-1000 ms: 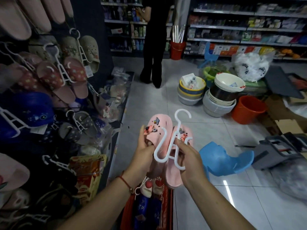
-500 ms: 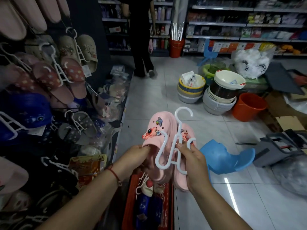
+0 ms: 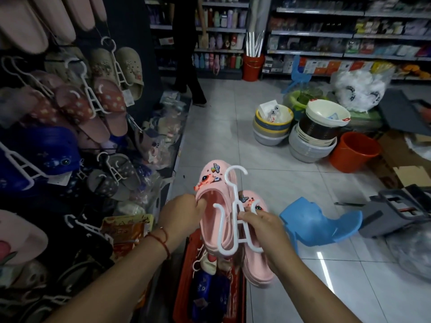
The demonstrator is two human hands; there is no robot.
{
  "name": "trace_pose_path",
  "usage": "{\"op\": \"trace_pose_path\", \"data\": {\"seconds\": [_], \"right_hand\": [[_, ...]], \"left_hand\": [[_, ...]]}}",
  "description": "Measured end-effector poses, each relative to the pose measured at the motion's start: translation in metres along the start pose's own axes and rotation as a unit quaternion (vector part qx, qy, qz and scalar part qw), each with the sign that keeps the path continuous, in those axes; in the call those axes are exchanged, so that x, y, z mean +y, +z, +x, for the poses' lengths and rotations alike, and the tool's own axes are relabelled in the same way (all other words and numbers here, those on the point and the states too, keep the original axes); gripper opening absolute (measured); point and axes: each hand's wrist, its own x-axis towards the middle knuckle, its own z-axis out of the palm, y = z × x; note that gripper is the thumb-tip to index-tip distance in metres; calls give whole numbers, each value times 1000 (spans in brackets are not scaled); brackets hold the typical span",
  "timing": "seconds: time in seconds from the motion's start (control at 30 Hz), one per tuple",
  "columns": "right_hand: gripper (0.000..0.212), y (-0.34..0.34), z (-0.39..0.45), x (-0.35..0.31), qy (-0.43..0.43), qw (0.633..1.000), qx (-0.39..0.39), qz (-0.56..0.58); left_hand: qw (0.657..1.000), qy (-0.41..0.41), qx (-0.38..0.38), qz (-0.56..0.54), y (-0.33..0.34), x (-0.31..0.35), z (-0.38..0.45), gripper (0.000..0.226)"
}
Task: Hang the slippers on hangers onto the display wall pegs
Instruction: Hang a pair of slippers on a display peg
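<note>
Fitting step, I judge: left hand [image 3: 180, 212] grips the left slipper [image 3: 215, 206]; right hand [image 3: 261, 226] pinches the hanger [image 3: 235, 213] (held over the basket [image 3: 184, 276]); next, seat both, then hook a peg.

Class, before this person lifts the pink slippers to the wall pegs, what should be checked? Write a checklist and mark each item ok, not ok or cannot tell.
1. Left hand grips the left pink slipper: ok.
2. Right hand pinches the white hanger: ok.
3. Hanger hook free and upright: ok.
4. Right pink slipper seated on the hanger: cannot tell.
5. Free peg on the display wall: cannot tell, too dark.
</note>
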Motion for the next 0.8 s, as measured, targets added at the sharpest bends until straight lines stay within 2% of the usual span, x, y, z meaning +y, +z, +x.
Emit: {"op": "trace_pose_path", "data": {"seconds": [0.13,0.3,0.5,0.57,0.67,0.8], "right_hand": [[19,-1,7,-1,25,999,22,32],[17,-4,15,-10,15,998,41,51],[21,-4,25,-16,12,995,70,66],[22,-1,27,-16,12,995,69,70],[25,2,29,-15,9,995,64,75],[22,1,33,-16,6,993,74,90]], "left_hand": [[998,42,32,30,5,1,-7,40],[994,80,51,58,20,-4,-13,40],[992,103,57,50,31,-12,-22,33],[995,87,46,24,32,-12,-24,32],[995,17,-17,-94,33,-10,-27,30],[953,-105,-75,-275,36,-11,-29,38]]}}
